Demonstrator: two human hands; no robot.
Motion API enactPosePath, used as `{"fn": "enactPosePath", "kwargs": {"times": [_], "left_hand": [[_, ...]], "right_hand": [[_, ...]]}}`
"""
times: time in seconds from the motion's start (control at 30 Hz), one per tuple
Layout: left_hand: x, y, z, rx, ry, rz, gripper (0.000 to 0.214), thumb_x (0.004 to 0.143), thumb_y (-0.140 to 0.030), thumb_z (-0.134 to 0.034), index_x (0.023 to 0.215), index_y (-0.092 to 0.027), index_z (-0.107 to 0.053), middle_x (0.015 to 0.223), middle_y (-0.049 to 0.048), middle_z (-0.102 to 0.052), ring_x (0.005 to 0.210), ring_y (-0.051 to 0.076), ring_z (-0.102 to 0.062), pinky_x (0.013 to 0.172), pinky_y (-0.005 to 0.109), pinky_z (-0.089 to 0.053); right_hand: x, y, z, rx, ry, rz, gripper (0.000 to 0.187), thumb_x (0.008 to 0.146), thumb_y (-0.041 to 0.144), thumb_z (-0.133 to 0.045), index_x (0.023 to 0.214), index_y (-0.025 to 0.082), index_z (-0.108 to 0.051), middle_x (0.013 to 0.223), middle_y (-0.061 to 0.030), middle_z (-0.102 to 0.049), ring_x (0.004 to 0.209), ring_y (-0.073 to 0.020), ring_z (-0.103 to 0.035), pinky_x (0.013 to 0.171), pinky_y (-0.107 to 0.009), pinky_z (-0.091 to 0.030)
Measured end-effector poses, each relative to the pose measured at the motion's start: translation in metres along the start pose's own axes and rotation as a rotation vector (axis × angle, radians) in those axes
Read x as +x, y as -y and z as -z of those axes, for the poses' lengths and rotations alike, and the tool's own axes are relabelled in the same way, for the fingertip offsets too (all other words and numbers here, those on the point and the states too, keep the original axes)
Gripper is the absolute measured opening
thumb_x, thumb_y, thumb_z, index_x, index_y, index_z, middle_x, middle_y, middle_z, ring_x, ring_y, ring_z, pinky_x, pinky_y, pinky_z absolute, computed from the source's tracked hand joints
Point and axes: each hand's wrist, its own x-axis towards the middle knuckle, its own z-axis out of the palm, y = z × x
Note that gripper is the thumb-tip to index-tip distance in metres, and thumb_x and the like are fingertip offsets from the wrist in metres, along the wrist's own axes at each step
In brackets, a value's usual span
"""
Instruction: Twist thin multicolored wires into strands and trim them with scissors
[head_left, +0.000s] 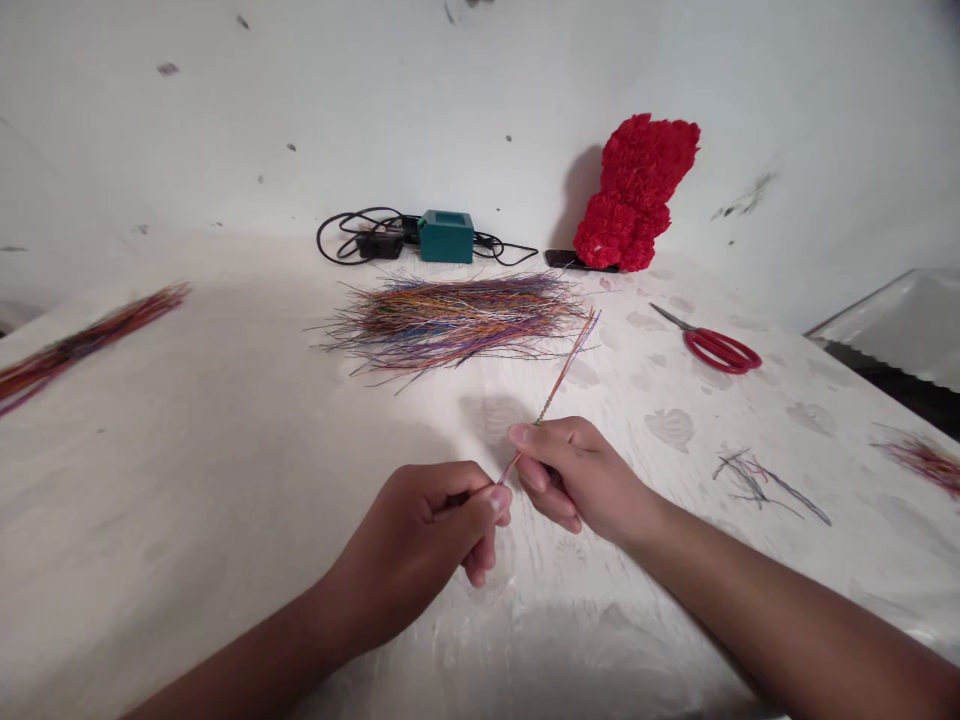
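Note:
Between my two hands runs a thin bundle of coloured wires (564,372), orange and purple, with a twisted stretch just above my right fingers. My left hand (442,530) pinches its lower part between thumb and forefinger. Slightly higher, my right hand (574,470) is closed on the same bundle, thumb against fingers. The bundle's loose upper ends point up and to the right, in front of a large pile of loose coloured wires (457,320) on the table. The bundle's lower end is hidden by my left hand.
Red-handled scissors (720,350) lie on the right. Wire scraps (765,480) are nearer me, and another wire bunch (926,462) is at the right edge. A wire bundle (82,345) lies at the left. Behind stand a green box (446,237) with black cables and a red flowery ornament (637,190).

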Motion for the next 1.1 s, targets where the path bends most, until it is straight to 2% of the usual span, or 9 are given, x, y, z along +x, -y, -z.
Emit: {"fn": "enactPosePath", "kwargs": {"times": [0.3, 0.57, 0.67, 0.9, 1.1], "left_hand": [[-0.001, 0.003, -0.004, 0.196, -0.071, -0.025, 0.034, 0.091, -0.036, -0.047, 0.063, -0.018, -0.055, 0.051, -0.0028, -0.057, 0.050, 0.010, -0.052, 0.051, 0.022, -0.041], [0.000, 0.007, 0.000, 0.326, -0.089, -0.086, 0.039, 0.093, -0.036, -0.044, 0.059, -0.017, -0.052, 0.051, -0.0026, -0.054, 0.050, 0.010, -0.048, 0.051, 0.023, -0.036], [-0.001, 0.007, 0.002, 0.384, -0.115, -0.124, 0.040, 0.093, -0.035, -0.043, 0.058, -0.017, -0.051, 0.051, -0.0027, -0.053, 0.051, 0.010, -0.049, 0.052, 0.023, -0.035], [-0.001, 0.008, 0.008, 0.471, -0.189, -0.236, 0.042, 0.094, -0.034, -0.046, 0.056, -0.017, -0.049, 0.051, -0.0032, -0.051, 0.050, 0.008, -0.045, 0.049, 0.021, -0.032], [-0.001, 0.011, 0.010, 0.479, -0.248, -0.317, 0.040, 0.092, -0.033, -0.048, 0.055, -0.016, -0.048, 0.051, -0.0040, -0.048, 0.049, 0.007, -0.042, 0.048, 0.020, -0.031]], "right_hand": [[0.004, -0.002, 0.003, 0.043, -0.061, 0.043, 0.049, 0.094, 0.046, -0.051, 0.054, 0.019, -0.046, 0.033, 0.0078, -0.036, 0.027, -0.0054, -0.028, 0.030, -0.018, -0.022], [0.004, -0.001, 0.006, -0.023, -0.087, 0.050, 0.050, 0.096, 0.045, -0.050, 0.055, 0.017, -0.049, 0.034, 0.0068, -0.040, 0.027, -0.0050, -0.032, 0.031, -0.017, -0.024], [0.005, 0.000, 0.009, -0.060, -0.061, 0.052, 0.049, 0.095, 0.049, -0.052, 0.059, 0.016, -0.053, 0.036, 0.0071, -0.043, 0.028, -0.0050, -0.035, 0.033, -0.017, -0.026], [0.006, -0.001, 0.013, -0.078, -0.014, 0.163, 0.044, 0.096, 0.053, -0.050, 0.075, 0.016, -0.059, 0.043, 0.0070, -0.046, 0.034, -0.0051, -0.040, 0.038, -0.017, -0.028], [0.007, 0.001, 0.016, -0.015, -0.131, 0.208, 0.043, 0.097, 0.053, -0.048, 0.076, 0.017, -0.057, 0.045, 0.0072, -0.045, 0.035, -0.0054, -0.036, 0.039, -0.019, -0.027]]}}
